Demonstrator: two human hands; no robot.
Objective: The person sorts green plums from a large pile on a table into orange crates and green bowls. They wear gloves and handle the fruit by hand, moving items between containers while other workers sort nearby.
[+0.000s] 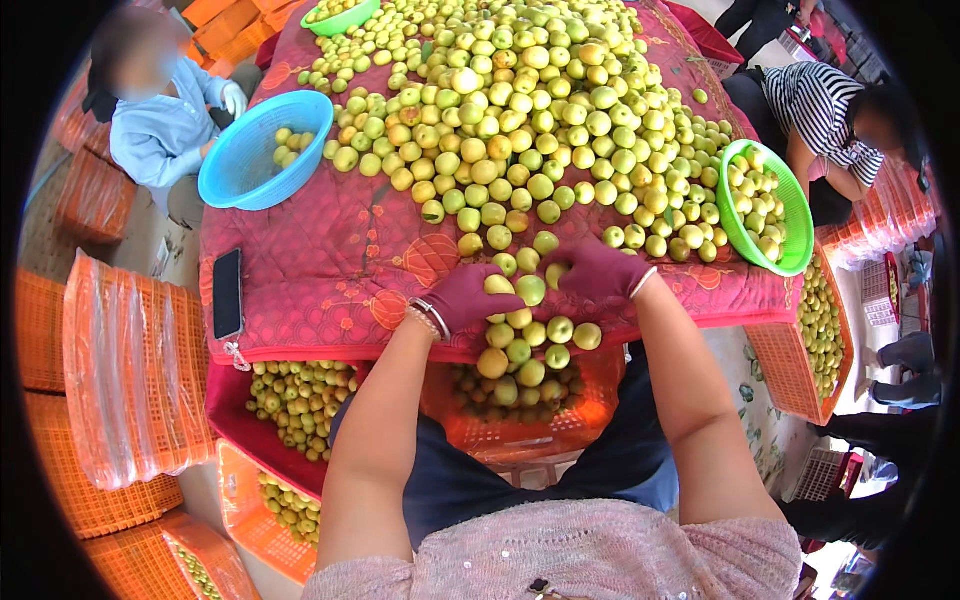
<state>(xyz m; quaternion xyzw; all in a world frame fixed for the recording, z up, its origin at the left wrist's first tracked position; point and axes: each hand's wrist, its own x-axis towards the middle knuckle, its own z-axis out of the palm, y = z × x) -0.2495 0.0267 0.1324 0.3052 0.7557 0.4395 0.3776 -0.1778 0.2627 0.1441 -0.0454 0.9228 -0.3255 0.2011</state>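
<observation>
A large heap of yellow-green round fruits [517, 112] covers much of a table with a red patterned quilted cloth [315, 277]. My left hand [469, 298], in a maroon glove, holds a yellowish fruit [498, 285] near the front edge. My right hand [604, 271], gloved alike, has its fingers around another fruit [555, 276]. Between my hands lies a greener fruit [530, 290]. Just below, several fruits [559, 330] are at or past the table's edge, above an orange plastic crate [517, 442] with more fruits inside, between my knees.
A blue basket [315, 150] stands at the left with a few fruits, a green basket [799, 240] at the right. A phone [227, 294] lies at the left edge. Orange crates [135, 367] are stacked at the left. A person [161, 127] sits at the left, another [817, 105] at the right.
</observation>
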